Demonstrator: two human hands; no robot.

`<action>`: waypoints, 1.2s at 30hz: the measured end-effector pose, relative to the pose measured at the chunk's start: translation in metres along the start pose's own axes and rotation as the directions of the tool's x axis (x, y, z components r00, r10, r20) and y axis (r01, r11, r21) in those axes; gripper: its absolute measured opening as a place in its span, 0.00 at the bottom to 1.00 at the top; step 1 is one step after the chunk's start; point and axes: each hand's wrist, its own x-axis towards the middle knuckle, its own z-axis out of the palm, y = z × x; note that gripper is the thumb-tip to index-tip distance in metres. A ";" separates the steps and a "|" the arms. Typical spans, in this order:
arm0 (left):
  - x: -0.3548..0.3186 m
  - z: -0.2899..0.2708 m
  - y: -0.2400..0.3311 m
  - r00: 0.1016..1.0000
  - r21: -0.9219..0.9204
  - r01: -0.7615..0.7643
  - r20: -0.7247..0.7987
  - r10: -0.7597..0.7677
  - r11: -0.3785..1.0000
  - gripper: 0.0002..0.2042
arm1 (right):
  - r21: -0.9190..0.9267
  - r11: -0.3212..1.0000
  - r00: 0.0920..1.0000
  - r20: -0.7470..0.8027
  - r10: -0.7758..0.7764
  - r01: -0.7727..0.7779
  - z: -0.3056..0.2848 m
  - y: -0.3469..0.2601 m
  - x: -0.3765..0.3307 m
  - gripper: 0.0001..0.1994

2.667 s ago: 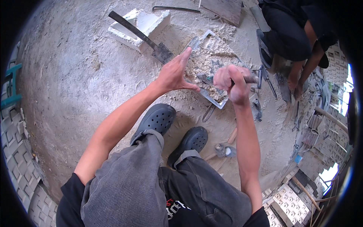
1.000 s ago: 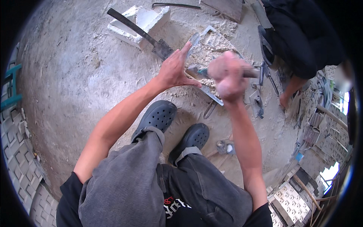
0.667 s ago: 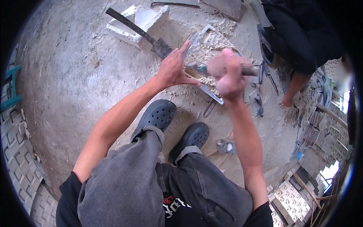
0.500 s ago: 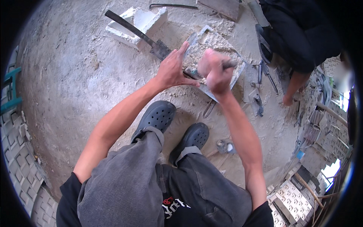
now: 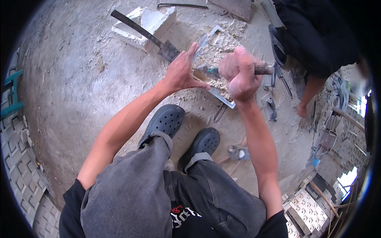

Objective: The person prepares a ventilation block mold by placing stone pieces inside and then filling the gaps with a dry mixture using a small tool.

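Right hand [image 5: 238, 75] is clenched in a full fist around the wooden handle of a chisel-like tool [image 5: 212, 71], fingers wrapped tight, thumb on top, the blade end pointing left toward the other hand. Left hand [image 5: 183, 71] is flat and spread, fingers together pointing far, thumb stretched right, bracing the near-left edge of the carved stone slab [image 5: 218, 49]. That slab lies on the dusty floor [image 5: 79, 79] just beyond the two black clogs [image 5: 164, 121], its face covered in pale chips and dust.

Judging the work, the tool tip meets the slab just beside the left thumb, so control matters: short, shallow strokes away from the bracing hand look wise, with the left palm pressing down so the slab cannot skid. Clearing the chips would likely help show the cut line.

Far left, a long dark blade [image 5: 143, 33] rests across a white block [image 5: 147, 20]. To the right, another person's dark-clothed figure [image 5: 313, 35] crouches with a hand near the floor, small metal tools [image 5: 274, 107] scattered between.
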 end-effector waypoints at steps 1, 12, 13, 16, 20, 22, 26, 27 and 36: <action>0.003 -0.001 -0.001 1.000 0.013 0.002 0.005 -0.002 1.000 0.77 | -0.023 0.999 0.999 0.014 -0.032 0.032 -0.003 0.002 -0.002 0.24; 0.021 -0.008 -0.001 0.981 0.292 0.017 0.180 -0.072 0.956 0.78 | 0.037 0.999 0.991 -0.129 0.018 -0.014 -0.027 -0.044 0.002 0.26; 0.025 -0.007 0.000 0.981 0.281 0.020 0.180 -0.073 0.960 0.78 | 0.048 0.999 0.987 -0.161 0.015 -0.008 -0.029 -0.049 0.002 0.26; 0.031 -0.007 0.004 0.982 0.247 0.009 0.182 -0.055 0.969 0.78 | 0.051 0.999 0.973 -0.227 0.030 -0.019 -0.032 -0.056 0.003 0.25; 0.014 -0.009 0.002 0.988 0.207 -0.031 0.155 -0.002 0.978 0.78 | -0.001 0.998 0.968 -0.241 0.066 -0.068 -0.032 -0.049 -0.011 0.25; 0.001 -0.012 -0.003 0.992 0.201 0.013 0.120 -0.038 0.979 0.78 | -0.031 0.998 0.975 -0.221 0.038 -0.046 -0.036 -0.025 -0.024 0.25; -0.008 -0.011 0.000 0.988 0.219 0.117 0.074 -0.136 0.969 0.77 | -0.029 0.997 0.971 -0.230 0.059 -0.067 -0.019 -0.007 -0.024 0.25; -0.007 -0.011 0.003 0.987 0.231 0.124 0.069 -0.144 0.965 0.77 | -0.001 0.997 0.971 -0.225 0.073 -0.076 -0.016 -0.005 -0.022 0.24; -0.001 -0.011 -0.006 0.987 0.181 0.092 0.112 -0.113 0.979 0.78 | 0.080 0.993 0.992 -0.098 -0.073 0.081 0.004 -0.008 -0.002 0.24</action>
